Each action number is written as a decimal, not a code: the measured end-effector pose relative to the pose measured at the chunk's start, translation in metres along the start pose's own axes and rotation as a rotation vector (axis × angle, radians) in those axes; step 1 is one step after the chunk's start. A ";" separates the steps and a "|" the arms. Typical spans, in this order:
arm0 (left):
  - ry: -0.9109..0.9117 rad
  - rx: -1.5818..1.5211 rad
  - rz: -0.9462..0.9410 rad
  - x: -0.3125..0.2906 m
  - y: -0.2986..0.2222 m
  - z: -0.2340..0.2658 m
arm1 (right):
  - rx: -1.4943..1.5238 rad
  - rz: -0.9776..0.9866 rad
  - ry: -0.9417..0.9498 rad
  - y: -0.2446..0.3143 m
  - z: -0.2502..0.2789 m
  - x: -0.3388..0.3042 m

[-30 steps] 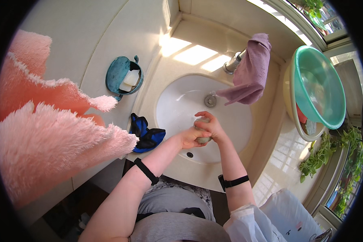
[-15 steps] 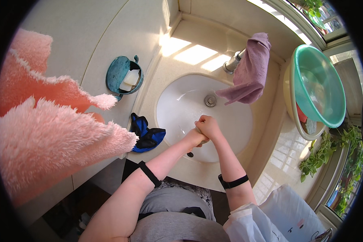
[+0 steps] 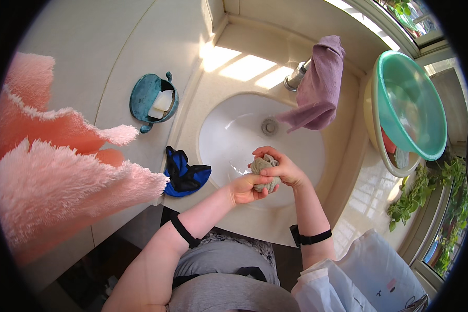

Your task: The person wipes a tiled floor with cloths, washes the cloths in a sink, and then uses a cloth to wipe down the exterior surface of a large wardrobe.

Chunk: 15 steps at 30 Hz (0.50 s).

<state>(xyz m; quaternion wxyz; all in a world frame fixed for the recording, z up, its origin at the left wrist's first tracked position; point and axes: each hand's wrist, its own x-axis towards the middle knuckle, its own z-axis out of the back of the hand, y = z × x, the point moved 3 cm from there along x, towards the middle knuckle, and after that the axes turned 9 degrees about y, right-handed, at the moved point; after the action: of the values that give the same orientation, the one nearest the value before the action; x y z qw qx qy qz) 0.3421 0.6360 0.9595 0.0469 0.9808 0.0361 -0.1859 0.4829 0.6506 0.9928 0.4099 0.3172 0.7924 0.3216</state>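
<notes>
Together, the left hand (image 3: 244, 188) and right hand (image 3: 282, 170) have their fingers clamped on a small grey cloth (image 3: 265, 171), held above the sink (image 3: 229, 135). It looks soft, wet and light (best bunched whole). A purple towel (image 3: 320, 88) drapes the tap; a blue rag (image 3: 184, 174) lies on the bench (image 3: 229, 67). No labels are readable.

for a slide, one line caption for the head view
Both hands, left and right, squeeze a small grey cloth over a white sink.
</notes>
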 end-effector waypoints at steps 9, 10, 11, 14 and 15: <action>-0.400 0.763 0.054 0.006 -0.013 -0.016 | -0.558 -0.063 -0.261 0.003 -0.011 0.022; -0.453 0.833 0.032 0.011 -0.013 -0.012 | -0.619 -0.087 -0.277 0.000 -0.011 0.026; -0.553 0.975 0.017 0.014 -0.013 -0.008 | -0.667 -0.086 -0.325 -0.005 -0.010 0.030; -0.790 1.359 -0.111 0.027 -0.010 0.015 | -0.769 -0.054 -0.474 -0.028 -0.006 0.043; -0.825 1.456 -0.216 0.032 -0.005 0.033 | -0.778 -0.023 -0.524 -0.037 -0.004 0.047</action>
<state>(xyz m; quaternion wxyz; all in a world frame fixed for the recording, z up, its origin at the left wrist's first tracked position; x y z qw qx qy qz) 0.3596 0.6393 0.9164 -0.6057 0.6109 -0.0193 -0.5095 0.4488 0.6634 0.9451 0.6881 0.2017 0.4862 0.4994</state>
